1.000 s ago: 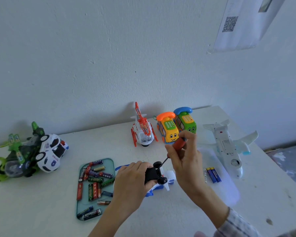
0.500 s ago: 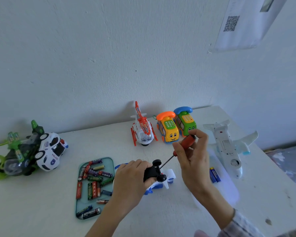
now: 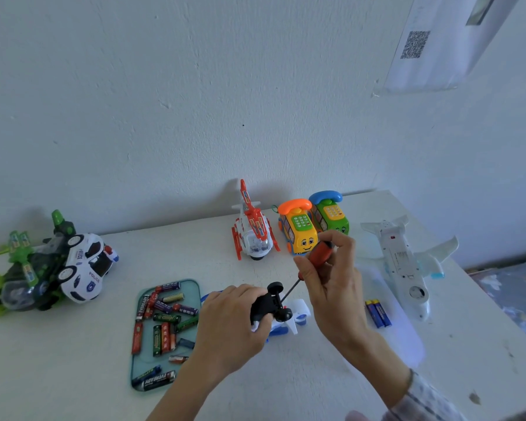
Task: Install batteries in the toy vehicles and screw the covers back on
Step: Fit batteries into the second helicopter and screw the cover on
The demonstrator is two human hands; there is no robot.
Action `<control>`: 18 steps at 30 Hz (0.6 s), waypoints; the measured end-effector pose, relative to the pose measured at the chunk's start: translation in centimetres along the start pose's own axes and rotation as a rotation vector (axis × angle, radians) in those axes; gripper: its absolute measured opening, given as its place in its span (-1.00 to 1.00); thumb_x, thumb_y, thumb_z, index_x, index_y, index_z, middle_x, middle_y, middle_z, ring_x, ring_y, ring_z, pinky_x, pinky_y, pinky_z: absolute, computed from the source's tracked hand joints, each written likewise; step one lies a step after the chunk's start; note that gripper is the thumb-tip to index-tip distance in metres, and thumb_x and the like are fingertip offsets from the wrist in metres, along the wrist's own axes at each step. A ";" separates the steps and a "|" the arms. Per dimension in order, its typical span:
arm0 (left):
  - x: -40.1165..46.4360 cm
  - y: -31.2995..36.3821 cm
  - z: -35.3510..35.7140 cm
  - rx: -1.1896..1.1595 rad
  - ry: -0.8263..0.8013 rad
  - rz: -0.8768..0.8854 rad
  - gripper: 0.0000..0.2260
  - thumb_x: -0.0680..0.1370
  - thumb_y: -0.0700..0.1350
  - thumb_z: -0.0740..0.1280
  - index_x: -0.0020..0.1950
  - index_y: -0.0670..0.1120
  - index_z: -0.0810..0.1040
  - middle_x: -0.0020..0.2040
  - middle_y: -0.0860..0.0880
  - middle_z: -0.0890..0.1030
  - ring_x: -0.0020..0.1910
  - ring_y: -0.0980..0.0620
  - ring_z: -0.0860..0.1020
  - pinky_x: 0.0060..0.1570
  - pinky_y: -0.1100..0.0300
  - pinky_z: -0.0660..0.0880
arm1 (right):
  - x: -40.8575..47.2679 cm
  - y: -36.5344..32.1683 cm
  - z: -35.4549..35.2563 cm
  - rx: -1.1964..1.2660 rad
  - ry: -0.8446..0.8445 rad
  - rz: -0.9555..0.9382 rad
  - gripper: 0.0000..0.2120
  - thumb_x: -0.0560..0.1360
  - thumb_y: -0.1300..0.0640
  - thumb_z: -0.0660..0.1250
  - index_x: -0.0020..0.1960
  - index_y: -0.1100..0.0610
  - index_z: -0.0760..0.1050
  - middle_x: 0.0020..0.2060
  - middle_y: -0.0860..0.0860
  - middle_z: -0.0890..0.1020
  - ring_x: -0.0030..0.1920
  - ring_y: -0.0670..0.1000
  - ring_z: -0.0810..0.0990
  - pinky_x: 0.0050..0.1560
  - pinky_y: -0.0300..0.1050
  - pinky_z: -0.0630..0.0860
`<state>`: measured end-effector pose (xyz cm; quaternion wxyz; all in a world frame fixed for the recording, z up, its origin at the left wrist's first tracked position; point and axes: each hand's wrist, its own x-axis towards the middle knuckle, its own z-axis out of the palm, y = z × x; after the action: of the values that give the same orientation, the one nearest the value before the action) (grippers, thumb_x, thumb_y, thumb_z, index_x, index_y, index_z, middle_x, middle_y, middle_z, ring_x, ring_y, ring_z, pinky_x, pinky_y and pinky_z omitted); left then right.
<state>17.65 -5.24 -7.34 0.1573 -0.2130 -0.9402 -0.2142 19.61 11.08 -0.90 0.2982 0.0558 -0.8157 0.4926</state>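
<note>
- Fingers of our right hand [image 3: 334, 287] pinch the red-handled screwdriver [image 3: 312, 264].
- Our left hand [image 3: 228, 326] grips the upturned blue-and-white toy vehicle [image 3: 281, 314].

A small white-and-blue toy vehicle [image 3: 281, 314] lies upside down, its black wheeled underside up, with a red-handled screwdriver [image 3: 312, 264] slanting down into it. Loose batteries [image 3: 164, 323] fill a teal tray [image 3: 195, 288] just left; two blue batteries [image 3: 378, 313] lie right.

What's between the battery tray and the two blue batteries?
Head view: the left hand holding the upturned toy car, and the right hand with the screwdriver.
</note>
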 end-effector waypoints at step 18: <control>0.5 0.1 0.1 0.080 -0.036 0.085 -0.79 0.39 0.16 0.39 -0.10 0.07 0.66 -0.34 0.16 0.59 -0.39 0.10 0.49 -0.33 0.33 0.20 | -0.8 0.0 -1.0 0.022 0.052 -0.043 -0.58 0.51 0.15 0.31 0.08 -0.26 0.16 -0.34 0.13 0.46 -0.40 0.22 0.49 -0.40 0.15 0.44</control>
<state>17.23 -4.95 -7.16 0.1575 -0.2503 -0.9408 -0.1658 20.70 11.72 -1.07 0.3295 0.0638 -0.8008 0.4960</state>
